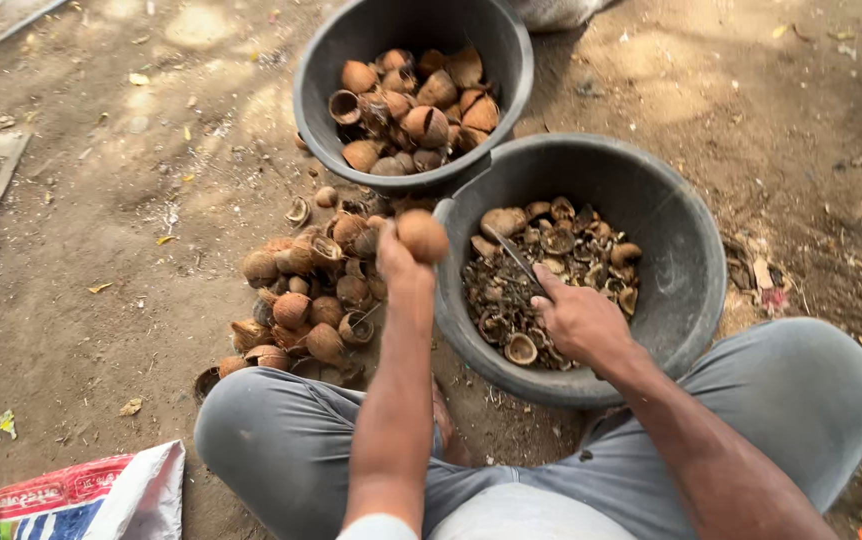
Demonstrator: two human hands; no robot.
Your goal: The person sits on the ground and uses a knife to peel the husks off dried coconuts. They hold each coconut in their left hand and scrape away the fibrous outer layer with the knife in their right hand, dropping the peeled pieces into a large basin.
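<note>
1. Brown, rounded nut (422, 236), whole by the look of it, clasped in left hand (403, 268), fingers wrapped about its lower half; raised clear of the ground, just over the near rim of the front tub
2. Thin metal blade (517, 260) gripped in right hand (581, 320), fist closed on the handle end, tip aimed up and left across the tub's contents; handle itself hidden in the palm
3. Front grey tub (676, 290) between the knees, lined with dark shell scraps, small cups and broken pieces; right hand resting low inside it
4. Loose pile of nuts (306, 300) on the dirt beside the left knee, some whole, some open as empty cups; touching or nearly touching the tub's left wall
5. Second black tub (316, 95) farther off, rim pressed against the front tub, holding larger brown shell halves
6. Step in hand, by judgement: one nut picked up and presented to the blade, cutting not yet begun, nut and blade near but apart
7. Next move likely needs nut and blade tip brought together over the front tub, firm left grip, edge kept off the fingers
8. Printed woven sack (71, 500) at lower left; grey trousers (281, 440); bare packed earth with dry leaf bits all round
</note>
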